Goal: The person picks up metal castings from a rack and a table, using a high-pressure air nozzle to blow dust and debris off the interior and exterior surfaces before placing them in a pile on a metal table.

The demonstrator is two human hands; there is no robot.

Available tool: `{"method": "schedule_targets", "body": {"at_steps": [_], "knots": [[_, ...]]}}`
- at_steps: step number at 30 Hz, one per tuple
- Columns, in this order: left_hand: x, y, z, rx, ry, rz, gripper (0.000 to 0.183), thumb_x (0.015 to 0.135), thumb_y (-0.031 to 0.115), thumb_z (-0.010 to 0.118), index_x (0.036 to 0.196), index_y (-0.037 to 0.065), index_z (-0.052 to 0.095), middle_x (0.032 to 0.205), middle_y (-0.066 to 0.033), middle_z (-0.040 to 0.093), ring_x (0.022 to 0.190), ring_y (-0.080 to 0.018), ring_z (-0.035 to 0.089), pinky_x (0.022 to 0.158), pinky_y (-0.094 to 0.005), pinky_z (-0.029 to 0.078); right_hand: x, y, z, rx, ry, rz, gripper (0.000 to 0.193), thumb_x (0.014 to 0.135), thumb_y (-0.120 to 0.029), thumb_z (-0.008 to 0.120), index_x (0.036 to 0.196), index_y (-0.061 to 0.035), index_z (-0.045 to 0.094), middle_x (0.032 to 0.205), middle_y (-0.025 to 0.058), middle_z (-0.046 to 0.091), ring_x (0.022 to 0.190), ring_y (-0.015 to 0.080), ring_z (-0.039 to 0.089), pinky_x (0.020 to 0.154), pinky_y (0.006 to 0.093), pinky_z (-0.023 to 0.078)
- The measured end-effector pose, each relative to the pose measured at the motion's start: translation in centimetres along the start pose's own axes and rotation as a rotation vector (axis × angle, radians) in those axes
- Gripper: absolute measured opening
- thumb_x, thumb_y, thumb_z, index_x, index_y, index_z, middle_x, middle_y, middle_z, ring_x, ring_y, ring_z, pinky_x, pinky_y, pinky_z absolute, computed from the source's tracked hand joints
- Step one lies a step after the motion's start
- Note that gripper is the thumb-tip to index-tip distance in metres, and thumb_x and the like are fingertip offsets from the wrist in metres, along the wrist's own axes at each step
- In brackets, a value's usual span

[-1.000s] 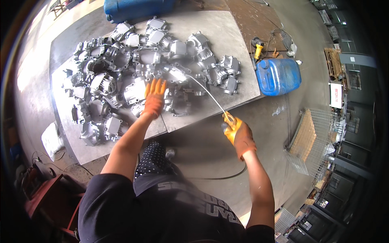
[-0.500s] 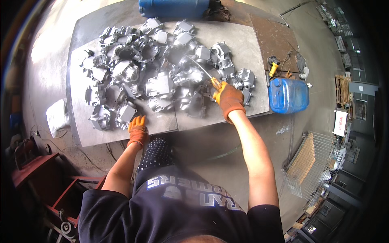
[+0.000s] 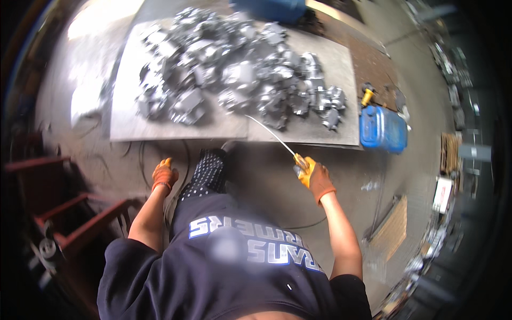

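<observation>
My right hand [image 3: 316, 178], in an orange and yellow work glove, is wrapped round the grip of an air blow gun [image 3: 302, 162]. The gun's long thin nozzle points up and left, its tip over the table's near part, beside a heap of silvery cast metal housings [image 3: 240, 74]. The housings look blurred. Clear of the table's front edge, my left hand [image 3: 165, 175] hangs to the left of my leg in a matching glove. Nothing shows in it, and its fingers are loosely bent and apart.
The housings lie on a grey sheet-topped table [image 3: 176, 132]. A blue jerrycan [image 3: 383, 129] stands at its right end, near a yellow-handled tool [image 3: 367, 97]. A blue drum [image 3: 272, 8] lies at the back. Red metal framing [image 3: 80, 218] is at left, a wire cage [image 3: 392, 229] at right.
Both hands have drawn back from the table toward my body. The blow gun has come back with my right hand, and my left hand has left the table's front edge. The view has shifted.
</observation>
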State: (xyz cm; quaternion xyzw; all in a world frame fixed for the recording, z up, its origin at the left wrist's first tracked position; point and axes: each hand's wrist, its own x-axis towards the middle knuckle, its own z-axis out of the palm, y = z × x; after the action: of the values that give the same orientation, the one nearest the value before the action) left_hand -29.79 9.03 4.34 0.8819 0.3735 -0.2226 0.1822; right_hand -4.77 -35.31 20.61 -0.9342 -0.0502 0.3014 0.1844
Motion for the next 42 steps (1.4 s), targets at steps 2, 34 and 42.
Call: {"method": "schedule_targets", "body": {"at_steps": [2,34,42], "knots": [[-4.4,-2.9,0.8,-0.223,-0.055,-0.136,0.053,0.076,0.024,0.067,0.128,0.016,0.058,0.13,-0.0116,0.059,0.119,-0.0316,0.057,0.098,-0.0418,0.047,-2.0,4.2,6.0,0.283,-0.053,-0.046,0.035,0.091,-0.018,0.063,0.124,-0.007,0.058,0.109,0.0091,0.068,0.086,0.0219,0.065,0.073,0.0328,0.052],[-53.9,-53.4,27.0,-0.887,0.045,-0.706,0.035,0.084,0.021,0.069,0.113,0.002,0.067,0.107,-0.0144,0.071,0.1,-0.0233,0.066,0.088,-0.0317,0.05,-33.4,3.6,36.8,-0.21,0.054,0.032,0.042,0.089,-0.017,0.066,0.129,-0.0102,0.054,0.119,0.0096,0.066,0.108,0.0237,0.062,0.091,0.0345,0.049],[-50.9,-51.2,17.8,-1.005,0.206,-0.461,0.034,0.088,0.019,0.066,0.119,0.005,0.065,0.112,-0.01,0.07,0.105,-0.02,0.064,0.093,-0.0307,0.048,-28.5,-11.2,29.4,-0.028,0.421,-0.758,0.035,0.086,-0.008,0.061,0.121,-0.0022,0.06,0.106,0.0125,0.07,0.096,0.0214,0.068,0.086,0.032,0.051]]}}
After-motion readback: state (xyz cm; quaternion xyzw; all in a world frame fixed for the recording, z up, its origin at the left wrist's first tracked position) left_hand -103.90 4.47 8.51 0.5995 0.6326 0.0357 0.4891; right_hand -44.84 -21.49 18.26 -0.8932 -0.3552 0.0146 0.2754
